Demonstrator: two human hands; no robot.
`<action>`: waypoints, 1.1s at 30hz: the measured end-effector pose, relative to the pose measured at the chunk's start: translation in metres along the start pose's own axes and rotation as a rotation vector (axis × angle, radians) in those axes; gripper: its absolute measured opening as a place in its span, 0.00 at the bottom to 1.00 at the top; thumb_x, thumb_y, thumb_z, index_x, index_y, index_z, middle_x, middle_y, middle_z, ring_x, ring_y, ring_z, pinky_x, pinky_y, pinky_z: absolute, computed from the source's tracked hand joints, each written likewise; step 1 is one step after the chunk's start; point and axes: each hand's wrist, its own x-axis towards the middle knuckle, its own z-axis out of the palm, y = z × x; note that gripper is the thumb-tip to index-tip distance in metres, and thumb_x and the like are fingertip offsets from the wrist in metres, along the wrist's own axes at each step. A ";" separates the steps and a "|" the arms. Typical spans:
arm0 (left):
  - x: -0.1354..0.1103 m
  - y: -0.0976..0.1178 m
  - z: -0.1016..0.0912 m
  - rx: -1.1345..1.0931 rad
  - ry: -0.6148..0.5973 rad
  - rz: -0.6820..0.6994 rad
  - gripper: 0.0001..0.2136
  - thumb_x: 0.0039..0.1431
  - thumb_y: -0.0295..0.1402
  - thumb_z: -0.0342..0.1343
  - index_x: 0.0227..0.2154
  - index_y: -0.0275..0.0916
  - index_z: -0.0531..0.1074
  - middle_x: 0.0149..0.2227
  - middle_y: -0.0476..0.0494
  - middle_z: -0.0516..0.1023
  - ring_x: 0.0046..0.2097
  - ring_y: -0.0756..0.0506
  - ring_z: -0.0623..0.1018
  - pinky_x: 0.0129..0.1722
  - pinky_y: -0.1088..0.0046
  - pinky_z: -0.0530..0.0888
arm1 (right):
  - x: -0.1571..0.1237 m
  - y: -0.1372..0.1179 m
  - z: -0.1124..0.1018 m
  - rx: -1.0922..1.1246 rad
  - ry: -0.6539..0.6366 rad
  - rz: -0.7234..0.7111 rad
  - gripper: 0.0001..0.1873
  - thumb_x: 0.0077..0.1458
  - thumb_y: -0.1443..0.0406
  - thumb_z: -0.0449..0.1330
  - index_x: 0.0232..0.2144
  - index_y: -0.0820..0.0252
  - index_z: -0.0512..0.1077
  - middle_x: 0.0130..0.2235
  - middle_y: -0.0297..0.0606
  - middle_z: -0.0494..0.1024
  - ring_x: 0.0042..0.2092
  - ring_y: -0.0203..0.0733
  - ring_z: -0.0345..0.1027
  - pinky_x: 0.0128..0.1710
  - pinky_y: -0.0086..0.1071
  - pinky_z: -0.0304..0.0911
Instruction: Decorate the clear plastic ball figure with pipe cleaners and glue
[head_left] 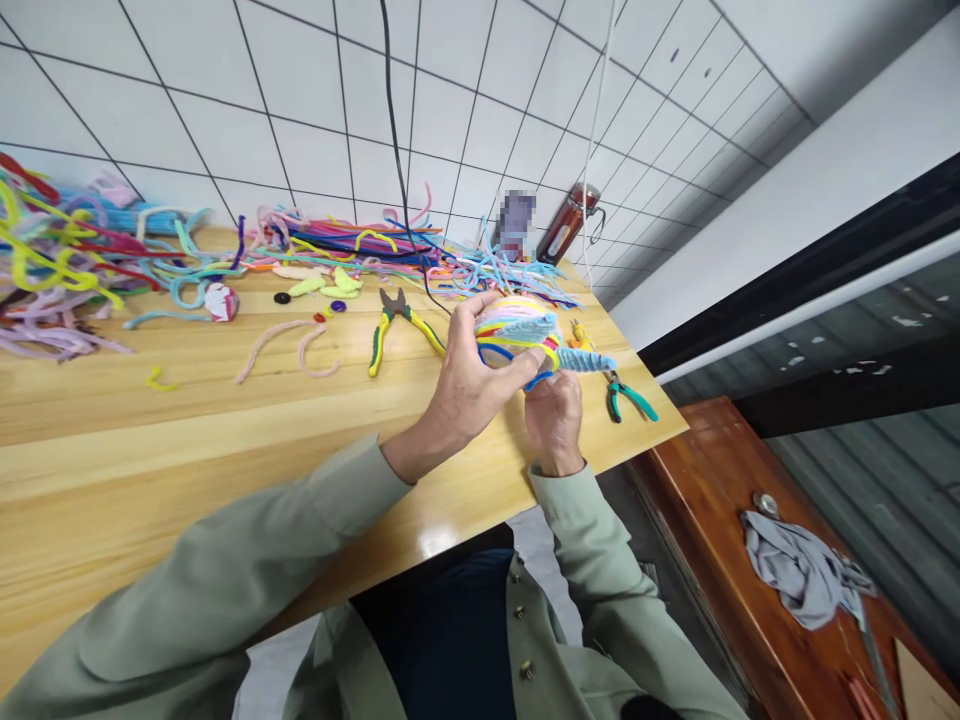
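A striped pipe-cleaner figure (525,327) in pink, yellow, light blue and red is held above the table, with a blue fuzzy point sticking out to its right. My left hand (480,370) wraps round its left side, thumb across the front. Below the figure, my right hand (555,415) is closed with fingers curled at its underside; what those fingers pinch is hidden. Yellow-green pliers (391,325) lie open-handled just left of my left hand. To the right of my right hand are teal-handled pliers (630,395), partly behind the blue point.
Loose pipe cleaners (337,240) are heaped along the tiled wall, with another pile (60,250) at far left. A brown flask (570,222) stands at the back right. A black cable (397,150) hangs down behind the figure. Pink pipe-cleaner pieces (274,345) lie on the wooden table (225,430).
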 end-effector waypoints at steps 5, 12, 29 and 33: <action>0.001 -0.003 -0.001 -0.027 -0.012 0.020 0.30 0.54 0.37 0.75 0.58 0.48 0.71 0.61 0.40 0.75 0.67 0.34 0.74 0.68 0.55 0.74 | 0.000 0.000 -0.002 0.047 -0.022 0.038 0.17 0.47 0.57 0.74 0.24 0.52 0.69 0.27 0.28 0.73 0.34 0.40 0.69 0.40 0.36 0.70; 0.003 0.003 -0.001 -0.068 -0.068 -0.051 0.28 0.56 0.38 0.71 0.57 0.45 0.67 0.60 0.39 0.76 0.60 0.37 0.79 0.63 0.54 0.78 | 0.002 0.001 -0.006 0.081 0.001 0.065 0.17 0.47 0.56 0.75 0.26 0.53 0.70 0.27 0.26 0.73 0.32 0.37 0.68 0.37 0.33 0.68; 0.001 -0.001 -0.005 -0.126 -0.153 -0.071 0.23 0.65 0.35 0.62 0.61 0.48 0.68 0.68 0.40 0.73 0.71 0.35 0.72 0.76 0.49 0.66 | 0.001 -0.002 -0.008 0.050 0.052 0.079 0.17 0.45 0.54 0.74 0.30 0.51 0.72 0.32 0.29 0.77 0.36 0.41 0.71 0.41 0.37 0.70; 0.000 -0.001 -0.005 -0.135 -0.169 -0.072 0.23 0.65 0.35 0.60 0.62 0.47 0.68 0.68 0.39 0.73 0.71 0.34 0.71 0.75 0.50 0.66 | 0.001 -0.004 -0.009 0.024 0.043 0.060 0.17 0.46 0.53 0.73 0.28 0.50 0.69 0.30 0.30 0.76 0.36 0.43 0.71 0.41 0.39 0.70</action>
